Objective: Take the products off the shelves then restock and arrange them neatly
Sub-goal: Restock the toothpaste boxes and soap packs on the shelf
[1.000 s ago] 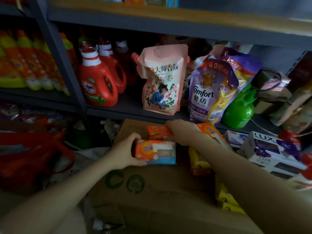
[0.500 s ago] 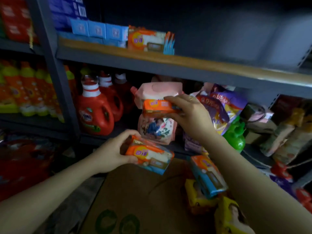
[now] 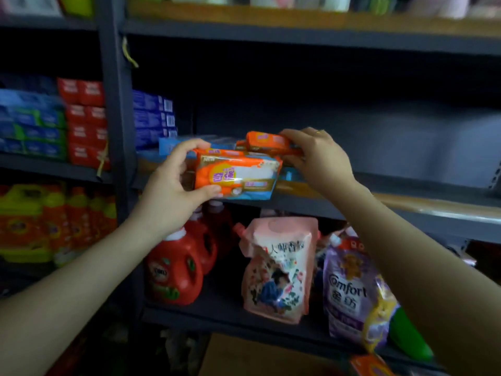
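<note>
My left hand [image 3: 173,183] grips an orange and blue soap pack [image 3: 235,176], held flat in front of the middle shelf's edge [image 3: 406,206]. My right hand [image 3: 315,156] holds a smaller orange soap bar [image 3: 267,141] by its right end, on top of another orange pack lying on that shelf. Blue boxes [image 3: 153,118] are stacked at the shelf's left end, and the shelf to the right of my hands is bare and dark.
On the shelf below stand red detergent jugs [image 3: 176,270], a pink refill pouch [image 3: 279,270], a purple Comfort pouch [image 3: 349,289] and a green bottle [image 3: 409,337]. A dark upright post [image 3: 113,104] divides the left bay with red and blue boxes. A cardboard box [image 3: 260,356] lies below.
Both hands rose from the cardboard box to the middle shelf, each carrying its soap pack. The view tilted upward with them.
</note>
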A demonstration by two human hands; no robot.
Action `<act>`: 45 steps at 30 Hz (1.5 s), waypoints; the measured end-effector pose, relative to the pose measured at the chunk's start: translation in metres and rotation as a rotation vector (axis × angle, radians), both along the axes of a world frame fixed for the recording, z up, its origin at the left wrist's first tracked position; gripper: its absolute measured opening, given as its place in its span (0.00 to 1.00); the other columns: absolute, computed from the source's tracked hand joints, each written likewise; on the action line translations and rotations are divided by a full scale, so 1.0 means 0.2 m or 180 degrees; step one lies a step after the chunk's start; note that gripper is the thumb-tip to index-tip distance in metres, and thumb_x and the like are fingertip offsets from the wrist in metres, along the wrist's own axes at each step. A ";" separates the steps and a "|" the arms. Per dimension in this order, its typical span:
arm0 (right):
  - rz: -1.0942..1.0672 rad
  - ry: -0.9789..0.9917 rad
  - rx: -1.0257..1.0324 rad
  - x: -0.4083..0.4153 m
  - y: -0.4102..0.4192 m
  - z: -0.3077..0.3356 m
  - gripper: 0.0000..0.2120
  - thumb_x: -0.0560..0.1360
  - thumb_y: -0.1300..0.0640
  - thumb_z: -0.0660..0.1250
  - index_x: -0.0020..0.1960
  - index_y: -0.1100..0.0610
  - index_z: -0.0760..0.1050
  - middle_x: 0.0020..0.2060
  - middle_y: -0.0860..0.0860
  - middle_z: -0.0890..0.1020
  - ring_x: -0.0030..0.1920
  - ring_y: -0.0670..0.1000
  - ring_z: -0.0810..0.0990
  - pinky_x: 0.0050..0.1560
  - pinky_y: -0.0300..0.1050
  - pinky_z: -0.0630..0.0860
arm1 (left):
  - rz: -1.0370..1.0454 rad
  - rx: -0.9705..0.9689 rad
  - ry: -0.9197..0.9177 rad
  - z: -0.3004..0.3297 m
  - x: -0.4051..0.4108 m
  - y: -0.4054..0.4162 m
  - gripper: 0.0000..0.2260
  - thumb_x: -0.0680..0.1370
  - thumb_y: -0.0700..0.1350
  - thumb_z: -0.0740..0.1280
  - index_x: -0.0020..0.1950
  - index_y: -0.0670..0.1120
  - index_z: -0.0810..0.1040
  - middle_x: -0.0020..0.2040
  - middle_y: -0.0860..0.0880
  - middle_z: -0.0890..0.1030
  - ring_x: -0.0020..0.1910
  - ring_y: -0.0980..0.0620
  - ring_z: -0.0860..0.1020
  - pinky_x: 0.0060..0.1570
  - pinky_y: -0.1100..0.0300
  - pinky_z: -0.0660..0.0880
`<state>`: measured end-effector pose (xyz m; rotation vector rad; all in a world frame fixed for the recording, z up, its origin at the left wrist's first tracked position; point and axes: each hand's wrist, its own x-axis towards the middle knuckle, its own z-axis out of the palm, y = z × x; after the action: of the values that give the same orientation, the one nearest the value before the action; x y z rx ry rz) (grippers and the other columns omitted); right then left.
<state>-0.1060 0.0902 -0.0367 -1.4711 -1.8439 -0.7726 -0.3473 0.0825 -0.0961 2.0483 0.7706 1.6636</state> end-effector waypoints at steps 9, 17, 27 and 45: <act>-0.0212 0.0597 -0.1040 0.03 0.27 0.06 0.21 0.72 0.50 0.69 0.63 0.53 0.70 0.57 0.53 0.76 0.57 0.56 0.75 0.54 0.54 0.75 | -0.0117 -0.0001 0.0015 0.13 0.00 0.20 0.28 0.68 0.38 0.74 0.53 0.68 0.68 0.53 0.53 0.78 0.50 0.54 0.80 0.47 0.55 0.79; 0.2100 0.2163 -0.1468 0.05 0.09 0.12 0.15 0.76 0.49 0.63 0.61 0.52 0.73 0.55 0.49 0.78 0.52 0.43 0.77 0.51 0.33 0.75 | -0.0033 -0.0021 0.0267 0.22 0.10 0.26 0.25 0.70 0.40 0.73 0.57 0.62 0.66 0.52 0.53 0.78 0.49 0.56 0.79 0.45 0.58 0.79; 0.0531 0.0770 -0.1043 0.15 0.05 0.13 0.24 0.73 0.50 0.68 0.66 0.56 0.70 0.56 0.51 0.75 0.54 0.50 0.76 0.53 0.44 0.76 | 0.0958 0.0822 0.1959 0.35 0.26 0.39 0.18 0.76 0.47 0.66 0.65 0.50 0.70 0.63 0.50 0.71 0.62 0.51 0.69 0.55 0.58 0.69; 0.0123 0.0955 -0.1658 0.13 0.12 0.02 0.34 0.72 0.42 0.66 0.74 0.51 0.58 0.70 0.53 0.60 0.64 0.54 0.69 0.63 0.45 0.68 | 0.0875 0.0939 0.3056 0.40 0.26 0.48 0.08 0.76 0.52 0.65 0.53 0.51 0.74 0.55 0.53 0.74 0.53 0.53 0.73 0.52 0.52 0.74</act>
<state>-0.0807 0.1149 -0.0327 -1.7440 -1.9077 -0.0323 -0.2946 0.1783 -0.0167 3.0975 1.1742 0.8426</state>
